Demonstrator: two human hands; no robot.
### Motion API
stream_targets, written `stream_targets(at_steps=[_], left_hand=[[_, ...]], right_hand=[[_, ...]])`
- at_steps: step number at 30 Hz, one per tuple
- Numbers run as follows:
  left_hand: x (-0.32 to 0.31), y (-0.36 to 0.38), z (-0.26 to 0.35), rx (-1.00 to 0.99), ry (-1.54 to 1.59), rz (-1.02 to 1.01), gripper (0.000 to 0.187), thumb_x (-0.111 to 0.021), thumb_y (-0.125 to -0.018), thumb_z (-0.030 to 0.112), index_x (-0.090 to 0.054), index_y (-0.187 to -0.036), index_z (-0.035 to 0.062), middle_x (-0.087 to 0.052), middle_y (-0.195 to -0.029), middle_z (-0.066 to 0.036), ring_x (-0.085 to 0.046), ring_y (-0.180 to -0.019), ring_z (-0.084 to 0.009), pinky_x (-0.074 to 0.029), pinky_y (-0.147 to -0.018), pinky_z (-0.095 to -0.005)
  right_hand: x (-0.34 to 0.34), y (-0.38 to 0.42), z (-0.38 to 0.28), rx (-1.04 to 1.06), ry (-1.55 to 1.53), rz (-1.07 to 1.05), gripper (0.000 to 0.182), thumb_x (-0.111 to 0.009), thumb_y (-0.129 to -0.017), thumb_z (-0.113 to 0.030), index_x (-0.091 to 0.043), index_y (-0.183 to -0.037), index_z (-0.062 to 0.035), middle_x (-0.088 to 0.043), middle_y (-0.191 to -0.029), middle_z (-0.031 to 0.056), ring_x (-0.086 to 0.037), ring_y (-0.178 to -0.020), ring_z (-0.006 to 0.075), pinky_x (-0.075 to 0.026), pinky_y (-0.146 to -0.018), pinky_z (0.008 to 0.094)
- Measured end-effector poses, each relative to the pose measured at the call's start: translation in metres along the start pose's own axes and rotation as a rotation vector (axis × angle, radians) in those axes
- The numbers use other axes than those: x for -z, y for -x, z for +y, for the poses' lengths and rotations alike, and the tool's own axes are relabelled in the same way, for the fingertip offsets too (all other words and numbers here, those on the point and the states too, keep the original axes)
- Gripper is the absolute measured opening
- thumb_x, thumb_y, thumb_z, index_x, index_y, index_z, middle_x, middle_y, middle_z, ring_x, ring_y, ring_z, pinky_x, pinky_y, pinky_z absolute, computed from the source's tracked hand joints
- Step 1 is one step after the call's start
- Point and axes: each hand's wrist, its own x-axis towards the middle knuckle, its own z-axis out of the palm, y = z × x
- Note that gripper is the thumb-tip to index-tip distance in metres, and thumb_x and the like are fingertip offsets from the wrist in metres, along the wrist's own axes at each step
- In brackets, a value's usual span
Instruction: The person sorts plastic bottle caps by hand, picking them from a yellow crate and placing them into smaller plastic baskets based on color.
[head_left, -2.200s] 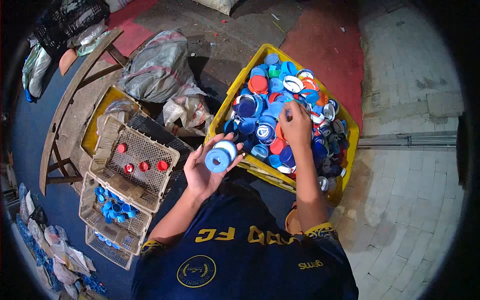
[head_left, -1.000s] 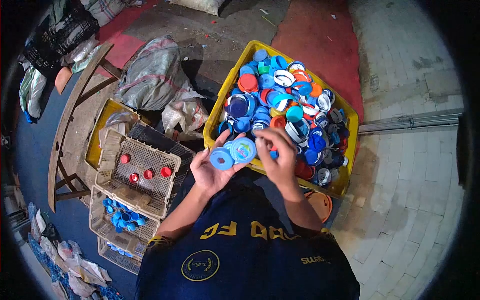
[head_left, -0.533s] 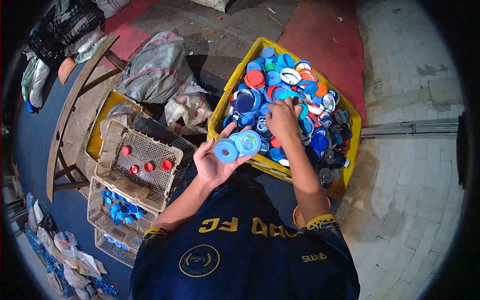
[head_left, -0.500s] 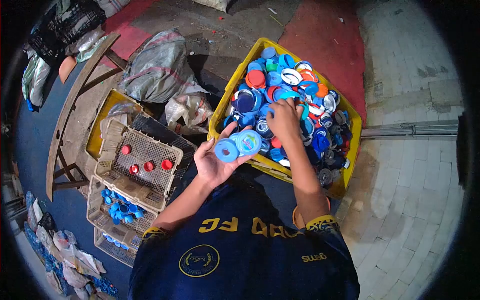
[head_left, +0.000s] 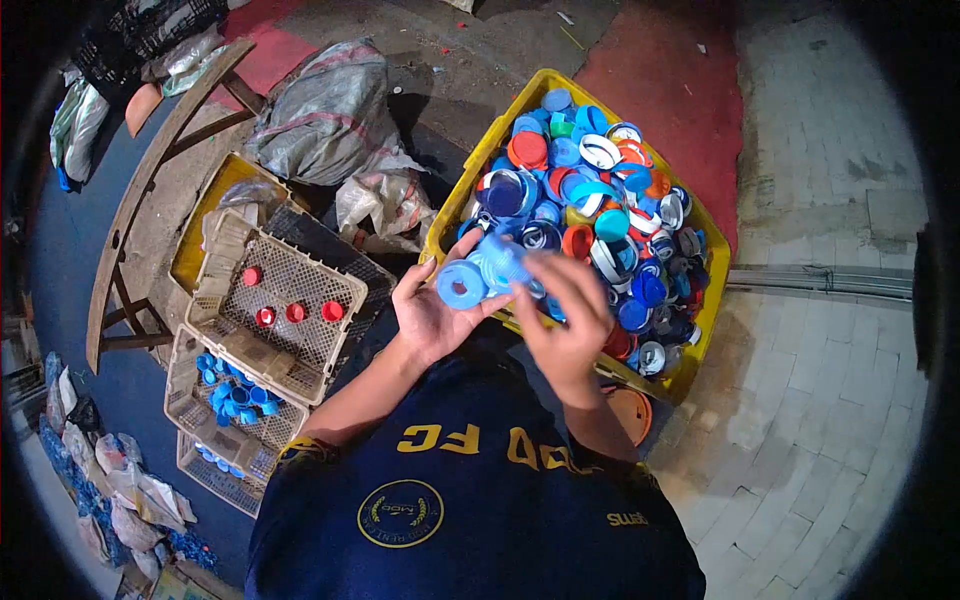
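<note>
In the head view, my left hand [head_left: 432,315] is cupped palm up around several light blue plastic caps [head_left: 461,285], one with a round hole in its middle. My right hand [head_left: 568,325] is over the front edge of the crate, its fingers against a motion-blurred light blue cap [head_left: 505,262] at the top of that handful. Just beyond both hands stands a yellow crate [head_left: 712,290] heaped with mixed bottle caps [head_left: 597,152] in blue, red, orange, white, green and grey.
At left, a beige mesh crate [head_left: 300,270] holds several red caps [head_left: 295,312]; another crate below it holds blue caps [head_left: 240,395]. Behind them lie grey sacks [head_left: 325,115] and a curved wooden frame [head_left: 125,225]. An orange round container [head_left: 628,412] is beside my right forearm.
My right hand has come out of the cap heap, back toward my left hand, bringing a light blue cap to the handful. The view has shifted slightly.
</note>
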Motion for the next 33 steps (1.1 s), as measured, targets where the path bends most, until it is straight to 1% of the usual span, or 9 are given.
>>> stream_targets(at_steps=[7, 14, 21, 22, 24, 26, 28, 29, 33], left_hand=[[-0.005, 0.001, -0.002, -0.054, -0.075, -0.002, 0.075, -0.05, -0.094, 0.051, -0.036, -0.156, 0.0109, -0.033, -0.162, -0.02, -0.04, -0.144, -0.0393, -0.031, -0.121, -0.0514], [0.001, 0.002, -0.001, -0.063, -0.05, 0.04, 0.074, -0.051, -0.094, 0.05, -0.036, -0.156, 0.0122, -0.036, -0.16, -0.02, -0.042, -0.141, -0.042, -0.036, -0.116, -0.0548], [0.007, 0.004, 0.001, -0.05, -0.041, 0.023, 0.073, -0.056, -0.093, 0.047, -0.037, -0.155, 0.0129, -0.037, -0.159, -0.02, -0.042, -0.142, -0.0422, -0.035, -0.116, -0.0603], [0.006, 0.004, 0.001, -0.05, -0.031, 0.036, 0.073, -0.056, -0.092, 0.046, -0.037, -0.155, 0.0129, -0.037, -0.159, -0.02, -0.042, -0.142, -0.0417, -0.034, -0.117, -0.0603], [0.0, 0.004, 0.001, -0.05, -0.012, 0.063, 0.073, -0.057, -0.092, 0.046, -0.037, -0.154, 0.013, -0.037, -0.159, -0.02, -0.041, -0.143, -0.0405, -0.034, -0.117, -0.0603], [-0.012, 0.005, -0.002, -0.078, -0.065, 0.108, 0.077, -0.056, -0.09, 0.048, -0.038, -0.154, 0.0086, -0.047, -0.151, -0.02, -0.049, -0.137, -0.0372, -0.037, -0.114, -0.0564], [-0.011, 0.003, -0.003, -0.089, -0.111, 0.096, 0.077, -0.056, -0.09, 0.048, -0.038, -0.154, 0.0083, -0.047, -0.151, -0.019, -0.049, -0.137, -0.0368, -0.037, -0.114, -0.0566], [-0.01, 0.005, -0.003, -0.078, -0.098, 0.084, 0.076, -0.055, -0.09, 0.046, -0.039, -0.153, 0.0068, -0.048, -0.151, -0.018, -0.05, -0.136, -0.0351, -0.038, -0.114, -0.0545], [-0.012, 0.012, -0.004, -0.123, -0.224, 0.103, 0.076, -0.055, -0.09, 0.047, -0.039, -0.153, 0.0079, -0.045, -0.153, -0.017, -0.047, -0.139, -0.0334, -0.035, -0.117, -0.0496]], right_hand=[[-0.01, 0.049, 0.01, 0.388, 0.119, -0.242, 0.029, -0.078, -0.082, -0.004, -0.074, -0.111, -0.0041, -0.064, -0.118, 0.0082, -0.061, -0.119, 0.0287, -0.055, -0.1, 0.0463], [-0.023, 0.066, 0.015, 0.377, 0.196, -0.195, 0.03, -0.079, -0.082, -0.009, -0.076, -0.111, -0.0147, -0.061, -0.125, 0.0042, -0.047, -0.125, 0.0264, -0.051, -0.103, 0.0437], [-0.026, 0.07, 0.013, 0.196, 0.106, -0.206, 0.044, -0.077, -0.074, -0.009, -0.075, -0.116, -0.0207, -0.057, -0.132, 0.0087, -0.046, -0.122, 0.0295, -0.037, -0.106, 0.0449], [-0.02, 0.065, 0.011, 0.166, 0.089, -0.205, 0.045, -0.076, -0.074, -0.017, -0.071, -0.118, -0.012, -0.055, -0.129, 0.0147, -0.046, -0.122, 0.0298, -0.036, -0.105, 0.0451], [-0.026, 0.065, 0.014, -0.013, -0.095, -0.066, 0.057, -0.07, -0.079, -0.026, -0.06, -0.13, -0.0029, -0.051, -0.132, 0.019, -0.043, -0.126, 0.0311, -0.033, -0.108, 0.0466], [-0.033, 0.052, 0.021, -0.041, -0.153, -0.003, 0.075, -0.064, -0.088, -0.029, -0.033, -0.148, 0.0046, -0.04, -0.146, 0.0233, -0.035, -0.139, 0.0353, -0.025, -0.116, 0.0502], [-0.057, 0.043, 0.027, -0.208, -0.463, 0.127, 0.075, -0.061, -0.093, -0.031, -0.031, -0.151, 0.0066, -0.03, -0.156, 0.0286, -0.027, -0.146, 0.0405, -0.02, -0.119, 0.0539], [-0.055, 0.036, 0.027, -0.213, -0.451, 0.076, 0.072, -0.054, -0.1, -0.033, -0.026, -0.154, 0.0059, -0.032, -0.156, 0.0254, -0.028, -0.148, 0.0364, -0.019, -0.121, 0.0502], [-0.072, 0.029, 0.01, -0.463, -0.823, 0.18, 0.06, -0.044, -0.107, -0.034, -0.032, -0.152, 0.0038, -0.04, -0.152, 0.0213, -0.04, -0.14, 0.0291, -0.027, -0.118, 0.0417]])
